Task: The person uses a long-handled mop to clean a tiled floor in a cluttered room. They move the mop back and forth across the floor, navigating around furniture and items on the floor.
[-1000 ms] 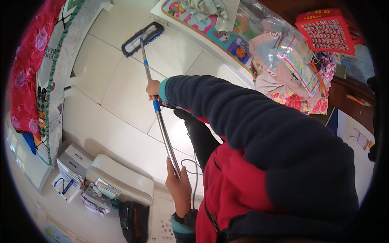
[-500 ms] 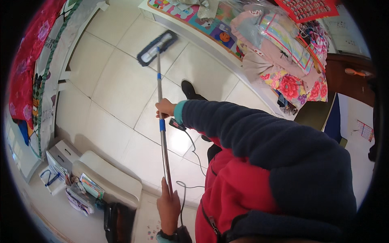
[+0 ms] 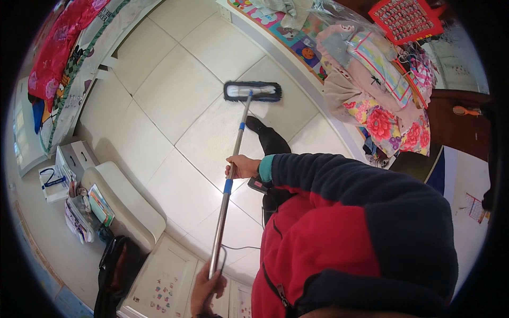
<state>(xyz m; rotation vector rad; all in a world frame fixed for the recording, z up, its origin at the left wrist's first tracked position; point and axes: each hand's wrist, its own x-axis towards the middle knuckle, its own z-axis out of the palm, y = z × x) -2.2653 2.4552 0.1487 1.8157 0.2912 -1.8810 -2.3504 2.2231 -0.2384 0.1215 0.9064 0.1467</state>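
I hold a flat mop with a silver metal handle (image 3: pixel 233 153) that has blue joints. Its dark, fringed mop head (image 3: pixel 252 91) lies flat on the white tiled floor (image 3: pixel 175 95), just ahead of my black shoe (image 3: pixel 268 135). My right hand (image 3: pixel 243 167), coming out of a dark blue sleeve with a teal cuff, grips the handle at mid-length just above a blue joint. My left hand (image 3: pixel 205 289) is closed around the handle's top end at the bottom of the view. My red and dark blue jacket fills the lower right.
A raised platform edge (image 3: pixel 297 63) with a colourful mat and a pile of flowered clothes (image 3: pixel 376 100) runs along the upper right. White boxes (image 3: pixel 119 196), papers and a black bag (image 3: pixel 114 265) stand at lower left. A thin cable (image 3: pixel 238 247) lies on the tiles.
The mop head has slid right across the tiles and now lies crosswise near my shoe. Both hands kept their grip on the handle.
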